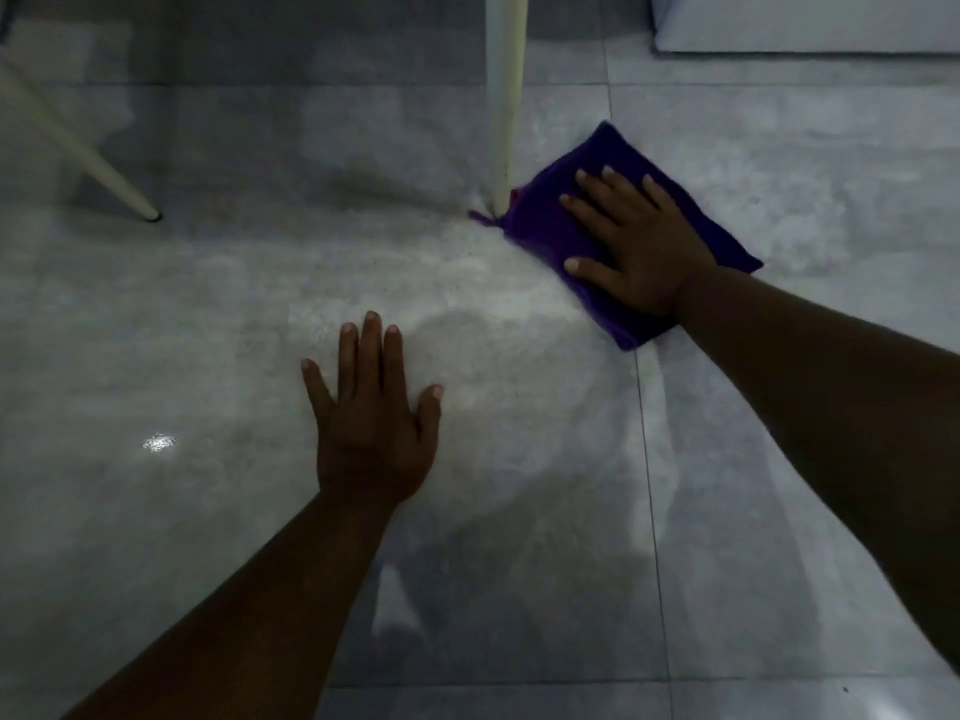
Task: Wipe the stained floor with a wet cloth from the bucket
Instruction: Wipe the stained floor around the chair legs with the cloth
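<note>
A folded purple cloth point(613, 163) lies flat on the grey tiled floor point(208, 314), its left corner touching the foot of a white furniture leg. My right hand point(634, 241) presses down on the cloth with fingers spread. My left hand point(371, 407) rests palm-down on the bare floor, nearer to me and to the left, holding nothing. The floor around both hands looks wet and glossy, with a pale patch between them. No bucket is in view.
A white furniture leg point(506, 96) stands upright just left of the cloth. A second slanted white leg point(72, 142) meets the floor at the far left. A pale flat panel or cabinet base point(805, 23) sits at the top right.
</note>
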A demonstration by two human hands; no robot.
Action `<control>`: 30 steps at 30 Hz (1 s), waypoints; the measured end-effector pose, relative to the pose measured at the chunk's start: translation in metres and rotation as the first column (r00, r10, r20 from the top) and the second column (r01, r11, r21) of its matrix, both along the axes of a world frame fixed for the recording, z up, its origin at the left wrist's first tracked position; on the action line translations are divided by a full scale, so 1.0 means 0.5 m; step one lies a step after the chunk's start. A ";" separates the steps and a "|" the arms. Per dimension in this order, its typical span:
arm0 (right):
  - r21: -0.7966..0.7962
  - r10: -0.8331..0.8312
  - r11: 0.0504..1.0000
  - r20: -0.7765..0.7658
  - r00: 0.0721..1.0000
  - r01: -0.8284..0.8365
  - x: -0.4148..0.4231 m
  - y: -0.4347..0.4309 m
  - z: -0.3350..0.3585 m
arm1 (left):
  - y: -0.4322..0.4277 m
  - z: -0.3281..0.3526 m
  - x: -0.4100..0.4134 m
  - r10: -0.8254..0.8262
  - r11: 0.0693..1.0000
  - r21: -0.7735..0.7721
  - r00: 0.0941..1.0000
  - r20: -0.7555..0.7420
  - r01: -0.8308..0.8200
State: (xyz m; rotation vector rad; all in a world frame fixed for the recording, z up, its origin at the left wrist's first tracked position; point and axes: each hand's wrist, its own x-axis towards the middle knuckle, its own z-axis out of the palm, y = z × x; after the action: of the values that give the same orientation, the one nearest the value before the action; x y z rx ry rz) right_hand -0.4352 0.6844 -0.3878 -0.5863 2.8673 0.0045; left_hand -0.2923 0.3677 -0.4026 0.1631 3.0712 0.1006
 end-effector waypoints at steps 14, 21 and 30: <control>0.018 -0.101 0.995 0.037 0.994 0.101 -0.120 0.041 0.005 | -0.002 0.000 -0.006 0.016 0.999 0.031 0.999 0.047 -0.018; -0.043 -0.502 0.864 -0.013 0.865 0.501 -0.089 0.073 -0.008 | -0.001 0.009 -0.011 0.018 1.000 0.014 0.996 0.092 -0.020; -0.105 -0.131 0.986 0.009 0.991 0.131 0.317 -0.080 0.002 | 0.005 0.010 -0.008 0.001 1.000 -0.011 0.995 0.102 0.000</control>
State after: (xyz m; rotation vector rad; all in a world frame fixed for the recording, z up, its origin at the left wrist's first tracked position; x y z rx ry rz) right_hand -0.2768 0.6444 -0.3870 -0.4142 2.9122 -0.1690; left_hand -0.2961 0.3704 -0.3974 0.1520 2.9690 0.0885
